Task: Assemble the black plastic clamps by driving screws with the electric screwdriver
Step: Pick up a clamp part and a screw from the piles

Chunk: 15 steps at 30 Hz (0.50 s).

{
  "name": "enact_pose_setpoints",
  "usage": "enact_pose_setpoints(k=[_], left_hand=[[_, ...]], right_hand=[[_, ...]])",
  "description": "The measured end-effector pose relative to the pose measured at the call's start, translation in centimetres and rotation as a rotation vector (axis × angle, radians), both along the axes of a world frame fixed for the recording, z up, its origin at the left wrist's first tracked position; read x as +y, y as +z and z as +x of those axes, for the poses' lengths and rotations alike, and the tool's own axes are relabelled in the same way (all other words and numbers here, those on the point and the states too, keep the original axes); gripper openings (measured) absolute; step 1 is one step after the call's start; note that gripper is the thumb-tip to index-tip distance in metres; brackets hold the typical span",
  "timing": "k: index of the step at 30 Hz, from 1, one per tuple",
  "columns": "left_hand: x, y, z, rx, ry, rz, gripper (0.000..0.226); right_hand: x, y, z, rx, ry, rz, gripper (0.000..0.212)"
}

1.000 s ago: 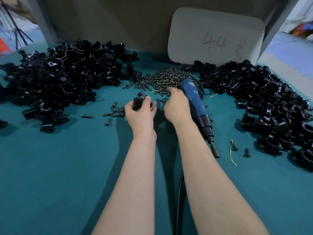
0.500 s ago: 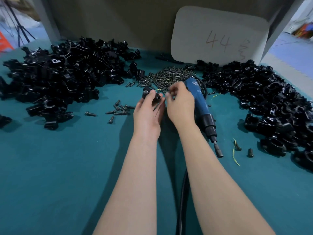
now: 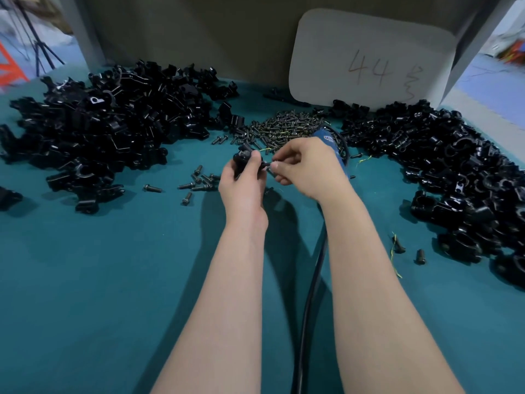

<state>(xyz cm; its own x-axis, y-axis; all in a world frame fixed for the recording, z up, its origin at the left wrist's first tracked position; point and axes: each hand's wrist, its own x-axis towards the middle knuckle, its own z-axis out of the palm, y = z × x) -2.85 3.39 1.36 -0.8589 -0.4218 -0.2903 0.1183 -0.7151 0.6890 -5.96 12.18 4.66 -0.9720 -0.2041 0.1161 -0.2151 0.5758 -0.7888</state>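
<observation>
Two hands meet over the middle of the teal surface. The left hand grips a black plastic clamp. The right hand pinches a screw whose tip touches the clamp's right side. The blue electric screwdriver lies just beyond the right hand, mostly hidden. Farther off sits the screw heap, flanked by the left clamp pile and the right clamp pile.

right hand pulled back from the heap of small dark metal screws, upper centre. now pinches one short dark screw against the small black plastic clamp. its forearm now hides the blue electric screwdriver tip.
</observation>
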Motion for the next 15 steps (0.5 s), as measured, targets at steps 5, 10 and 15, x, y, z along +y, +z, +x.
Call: enact_pose_setpoints(k=[5,10,15], left_hand=[[0.6,-0.2,0.0,-0.002,0.032,-0.239,0.015],[0.5,-0.3,0.0,-0.002,0.112,-0.311,0.027],[0.6,-0.3,0.0,-0.019,0.174,-0.39,0.03]], right_hand=[[-0.8,0.0,0.4,0.079,-0.028,0.135,0.018],[-1.5,0.2,0.7,0.063,-0.026,0.142,0.015],[-1.7,-0.2,0.5,0.087,-0.007,0.166,0.011]])
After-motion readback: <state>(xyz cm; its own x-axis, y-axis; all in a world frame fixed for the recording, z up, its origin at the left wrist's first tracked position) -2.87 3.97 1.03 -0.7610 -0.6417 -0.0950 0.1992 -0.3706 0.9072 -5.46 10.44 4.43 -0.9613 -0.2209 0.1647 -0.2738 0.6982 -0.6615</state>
